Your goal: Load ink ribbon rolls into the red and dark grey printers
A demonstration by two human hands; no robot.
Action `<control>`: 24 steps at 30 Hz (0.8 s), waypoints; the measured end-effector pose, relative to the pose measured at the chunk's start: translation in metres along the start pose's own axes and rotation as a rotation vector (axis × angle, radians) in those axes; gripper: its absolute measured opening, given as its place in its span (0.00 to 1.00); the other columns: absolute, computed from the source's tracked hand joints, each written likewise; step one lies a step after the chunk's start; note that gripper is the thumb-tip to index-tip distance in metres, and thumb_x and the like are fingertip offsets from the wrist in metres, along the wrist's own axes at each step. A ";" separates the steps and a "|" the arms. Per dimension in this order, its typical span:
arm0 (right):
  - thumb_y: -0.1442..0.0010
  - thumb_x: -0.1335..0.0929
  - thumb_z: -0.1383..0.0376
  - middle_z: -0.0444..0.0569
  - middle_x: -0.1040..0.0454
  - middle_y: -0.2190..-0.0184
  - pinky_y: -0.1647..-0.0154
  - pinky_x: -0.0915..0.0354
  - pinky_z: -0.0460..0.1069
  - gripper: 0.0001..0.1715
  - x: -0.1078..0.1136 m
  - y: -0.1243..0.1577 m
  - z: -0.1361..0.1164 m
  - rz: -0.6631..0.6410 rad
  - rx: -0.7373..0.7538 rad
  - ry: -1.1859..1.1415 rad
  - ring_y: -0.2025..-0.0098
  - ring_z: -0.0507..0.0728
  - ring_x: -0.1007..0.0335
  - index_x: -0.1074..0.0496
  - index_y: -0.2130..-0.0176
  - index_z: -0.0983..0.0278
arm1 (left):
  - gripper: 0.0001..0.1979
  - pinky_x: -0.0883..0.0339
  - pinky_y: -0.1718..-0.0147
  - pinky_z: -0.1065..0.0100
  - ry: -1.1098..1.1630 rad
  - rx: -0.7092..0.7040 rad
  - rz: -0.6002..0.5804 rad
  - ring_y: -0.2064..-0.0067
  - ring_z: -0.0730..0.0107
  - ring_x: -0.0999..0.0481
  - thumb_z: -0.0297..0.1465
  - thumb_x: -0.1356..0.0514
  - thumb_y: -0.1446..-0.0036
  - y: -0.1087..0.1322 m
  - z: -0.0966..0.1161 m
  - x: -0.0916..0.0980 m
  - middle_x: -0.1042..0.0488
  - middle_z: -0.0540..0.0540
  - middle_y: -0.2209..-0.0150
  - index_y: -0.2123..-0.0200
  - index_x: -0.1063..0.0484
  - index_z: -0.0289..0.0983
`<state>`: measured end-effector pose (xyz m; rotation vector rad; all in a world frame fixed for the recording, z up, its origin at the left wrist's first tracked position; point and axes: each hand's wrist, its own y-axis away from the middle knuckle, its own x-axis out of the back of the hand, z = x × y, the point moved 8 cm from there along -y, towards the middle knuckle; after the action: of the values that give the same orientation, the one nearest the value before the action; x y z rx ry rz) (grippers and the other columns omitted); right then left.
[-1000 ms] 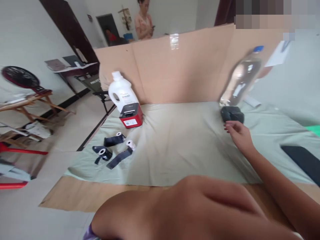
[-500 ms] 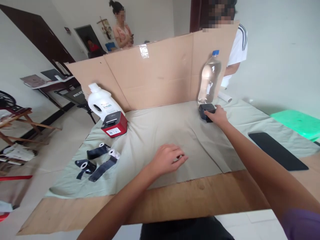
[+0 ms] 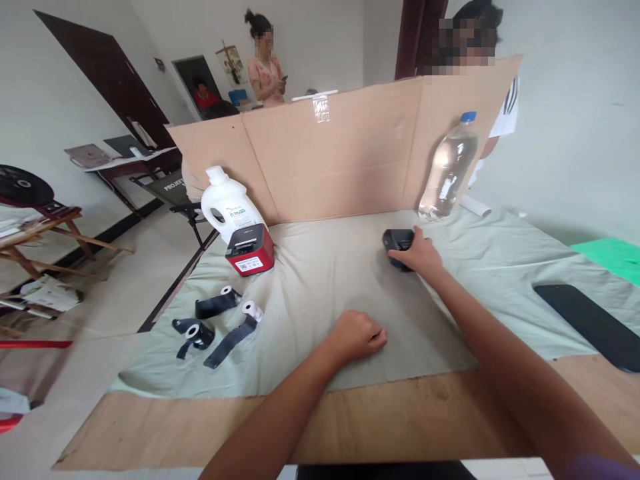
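Note:
My right hand point(image 3: 419, 254) is wrapped around a small black device point(image 3: 397, 240) on the grey-green cloth point(image 3: 325, 267), just in front of a clear water bottle point(image 3: 447, 170). My left hand point(image 3: 357, 335) rests on the cloth nearer to me, curled into a loose fist with nothing visible in it. To the left lie three paper rolls with black strips point(image 3: 217, 319). A red and black label printer point(image 3: 249, 249) stands behind them, next to a white jug point(image 3: 229, 203).
A folded cardboard screen point(image 3: 340, 153) stands along the back of the table. A black flat pad point(image 3: 590, 323) lies at the right. One person stands right behind the screen, others farther back. The bare cardboard front edge point(image 3: 300, 427) is near me.
My right hand reached the black device, closed on it and drew it leftward and nearer, away from the bottle. My left hand dropped onto the cloth and curled tighter.

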<state>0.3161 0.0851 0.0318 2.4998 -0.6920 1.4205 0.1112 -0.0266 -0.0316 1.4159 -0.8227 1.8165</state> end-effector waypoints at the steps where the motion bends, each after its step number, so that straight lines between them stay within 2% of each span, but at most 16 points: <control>1: 0.52 0.27 0.45 0.69 0.35 0.44 0.50 0.32 0.64 0.64 -0.010 0.016 -0.018 -0.026 0.044 -0.002 0.47 0.76 0.29 0.55 0.29 0.64 | 0.19 0.45 0.73 0.65 0.004 -0.005 0.007 0.70 0.66 0.25 0.34 0.48 0.35 0.002 0.000 0.000 0.20 0.41 0.71 0.74 0.22 0.37; 4: 0.52 0.27 0.45 0.67 0.34 0.45 0.49 0.33 0.64 0.65 -0.042 0.057 -0.065 -0.093 0.146 0.000 0.48 0.76 0.29 0.56 0.28 0.62 | 0.20 0.46 0.73 0.65 0.029 -0.012 0.041 0.70 0.66 0.24 0.35 0.48 0.35 0.007 0.000 0.004 0.19 0.41 0.70 0.73 0.21 0.36; 7: 0.54 0.25 0.47 0.66 0.35 0.46 0.48 0.35 0.66 0.65 -0.064 0.083 -0.091 -0.105 0.165 -0.013 0.47 0.78 0.31 0.54 0.28 0.61 | 0.21 0.45 0.73 0.65 0.059 -0.020 0.055 0.71 0.66 0.24 0.36 0.48 0.35 0.011 0.002 0.008 0.19 0.40 0.71 0.74 0.21 0.36; 11: 0.53 0.24 0.50 0.71 0.38 0.43 0.45 0.39 0.70 0.66 -0.076 0.096 -0.098 -0.103 0.128 -0.045 0.44 0.82 0.34 0.55 0.27 0.62 | 0.20 0.44 0.73 0.64 0.089 -0.016 0.068 0.72 0.65 0.25 0.36 0.47 0.35 0.014 0.005 0.015 0.20 0.40 0.72 0.75 0.21 0.37; 15: 0.51 0.27 0.40 0.72 0.37 0.41 0.42 0.42 0.72 0.67 -0.073 0.088 -0.085 -0.139 0.157 -0.120 0.40 0.83 0.37 0.55 0.27 0.64 | 0.20 0.44 0.72 0.65 0.138 -0.027 0.160 0.72 0.67 0.27 0.34 0.46 0.37 0.020 -0.001 0.033 0.22 0.43 0.74 0.79 0.26 0.37; 17: 0.45 0.33 0.37 0.69 0.35 0.40 0.39 0.42 0.69 0.58 -0.070 0.076 -0.075 -0.159 0.203 -0.212 0.38 0.78 0.37 0.49 0.29 0.65 | 0.19 0.43 0.71 0.67 0.219 0.051 0.268 0.71 0.69 0.28 0.35 0.46 0.37 0.022 -0.022 0.049 0.24 0.45 0.75 0.80 0.29 0.37; 18: 0.40 0.36 0.39 0.67 0.33 0.40 0.38 0.41 0.66 0.51 -0.069 0.069 -0.068 -0.163 0.217 -0.271 0.38 0.74 0.35 0.46 0.30 0.65 | 0.19 0.42 0.70 0.68 0.291 0.130 0.333 0.71 0.70 0.29 0.36 0.46 0.37 0.022 -0.039 0.057 0.25 0.47 0.75 0.80 0.30 0.37; 20: 0.33 0.42 0.46 0.62 0.28 0.42 0.37 0.39 0.62 0.39 -0.071 0.057 -0.054 -0.164 0.234 -0.382 0.39 0.68 0.32 0.39 0.33 0.65 | 0.16 0.41 0.69 0.70 0.532 0.383 0.432 0.70 0.72 0.29 0.36 0.45 0.38 0.020 -0.087 0.067 0.25 0.49 0.74 0.76 0.29 0.37; 22: 0.32 0.43 0.52 0.58 0.25 0.44 0.37 0.39 0.60 0.32 -0.074 0.049 -0.043 -0.134 0.259 -0.442 0.41 0.64 0.30 0.34 0.37 0.64 | 0.09 0.40 0.71 0.72 0.824 0.670 0.430 0.72 0.74 0.30 0.34 0.42 0.41 0.015 -0.135 0.062 0.24 0.49 0.71 0.70 0.27 0.37; 24: 0.32 0.43 0.55 0.55 0.25 0.44 0.37 0.38 0.60 0.29 -0.078 0.046 -0.037 -0.095 0.311 -0.449 0.40 0.63 0.30 0.32 0.39 0.62 | 0.05 0.42 0.76 0.73 0.966 0.796 0.343 0.75 0.75 0.31 0.31 0.40 0.45 0.002 -0.163 0.056 0.23 0.47 0.70 0.66 0.26 0.36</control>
<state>0.2316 0.0827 -0.0184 3.0943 -0.4325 1.0029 0.0106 0.1123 -0.0112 0.5770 0.2168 2.8748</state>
